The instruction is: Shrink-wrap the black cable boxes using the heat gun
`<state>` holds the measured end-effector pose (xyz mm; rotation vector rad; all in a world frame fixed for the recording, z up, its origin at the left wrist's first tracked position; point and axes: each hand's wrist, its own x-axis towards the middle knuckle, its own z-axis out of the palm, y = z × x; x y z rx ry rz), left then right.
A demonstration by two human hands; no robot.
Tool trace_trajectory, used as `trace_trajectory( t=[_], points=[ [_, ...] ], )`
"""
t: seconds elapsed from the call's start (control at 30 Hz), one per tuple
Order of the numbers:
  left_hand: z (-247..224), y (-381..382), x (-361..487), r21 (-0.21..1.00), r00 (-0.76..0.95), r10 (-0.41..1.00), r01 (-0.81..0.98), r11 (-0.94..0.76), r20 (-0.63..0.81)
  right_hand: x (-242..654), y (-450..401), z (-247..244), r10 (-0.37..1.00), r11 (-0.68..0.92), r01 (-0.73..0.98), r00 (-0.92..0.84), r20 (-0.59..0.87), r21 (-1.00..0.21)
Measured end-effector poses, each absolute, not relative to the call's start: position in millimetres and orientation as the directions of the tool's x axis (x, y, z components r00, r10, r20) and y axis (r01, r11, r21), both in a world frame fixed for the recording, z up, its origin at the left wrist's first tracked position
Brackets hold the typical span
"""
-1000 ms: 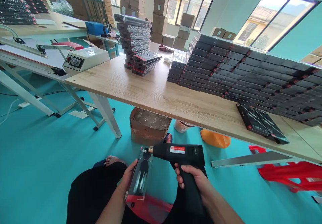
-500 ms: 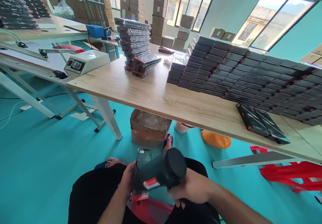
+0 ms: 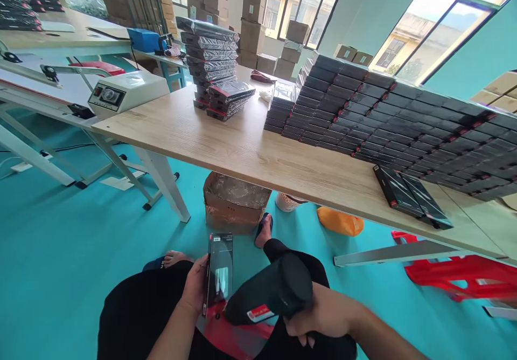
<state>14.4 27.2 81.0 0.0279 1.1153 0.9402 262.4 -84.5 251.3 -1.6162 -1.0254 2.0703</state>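
My left hand (image 3: 194, 287) grips the left edge of a flat black box (image 3: 220, 265) with a glossy front, held over my lap. In my right hand (image 3: 319, 311) is a dark heat gun (image 3: 270, 290) with a red and white label; its wide round end faces up and its narrower end points left, towards the lower part of the box. My fingers are wrapped round its handle, which is partly hidden. Beneath the box and the gun, something red (image 3: 238, 333) shows between my legs.
A wooden table (image 3: 250, 150) stands ahead, bearing a stack of film-wrapped boxes (image 3: 214, 58), a long wall of black boxes (image 3: 375, 112) and two separate boxes (image 3: 412, 195). Below it are a carton (image 3: 234, 209) and an orange bag (image 3: 340, 221). A white machine (image 3: 129, 93) stands left.
The heat gun has moved slightly right, uncovering more of the black box. My left hand and the box have shifted a little left in view. The whole view has shifted slightly.
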Motion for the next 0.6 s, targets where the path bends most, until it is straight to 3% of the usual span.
trace_trajectory(
  t=[0.1, 0.17, 0.33, 0.5, 0.6],
  points=[
    [78.2, 31.2, 13.3, 0.366, 0.273, 0.616, -0.606, 0.706, -0.739, 260.1, -97.3, 246.4, 0.754, -0.654, -0.040, -0.112, -0.647, -0.755],
    [70.9, 35.6, 11.3, 0.341, 0.259, 0.588, -0.612, 0.714, -0.766, 255.3, -103.0, 239.6, 0.777, -0.626, -0.123, -0.011, -0.630, -0.770],
    [43.1, 46.3, 3.2, 0.332, 0.107, 0.616, -0.764, 0.553, -0.780, 230.7, -112.1, 219.6, 0.745, -0.667, -0.189, -0.169, -0.646, -0.720],
    [32.4, 46.0, -6.2, 0.288, 0.076, 0.593, -0.820, 0.494, -0.801, 221.9, -103.0, 214.5, 0.805, -0.558, -0.225, 0.089, -0.587, -0.799],
    [31.0, 45.7, -8.1, 0.271, 0.095, 0.590, -0.822, 0.501, -0.802, 224.1, -98.4, 217.3, 0.795, -0.597, -0.221, -0.037, -0.606, -0.771]
  ],
)
